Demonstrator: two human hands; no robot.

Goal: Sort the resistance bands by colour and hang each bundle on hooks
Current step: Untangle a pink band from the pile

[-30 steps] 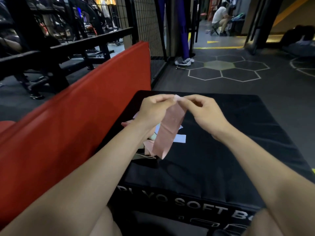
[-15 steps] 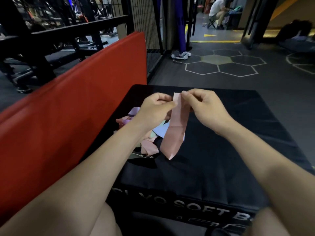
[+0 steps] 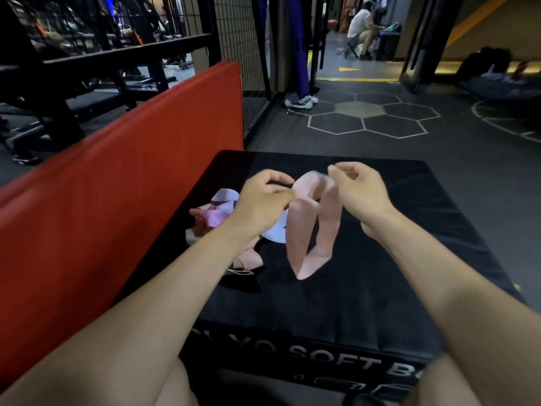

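A pink resistance band hangs as an open loop above the black soft box. My left hand pinches its left top edge and my right hand pinches its right top edge, with the two hands a little apart. The loop's lower end dangles just over the box top. To the left, partly hidden under my left wrist, lies a pile of bands in lilac, white and pink; another pink band sticks out below my forearm.
A tall red pad stands along the left side of the box. Behind it are black gym racks and a wire mesh panel. Dark floor with hexagon markings stretches ahead; a person sits far back.
My hands have drawn apart, and the pink band, earlier held flat and folded between them, has spread into an open loop. The view has dipped slightly.
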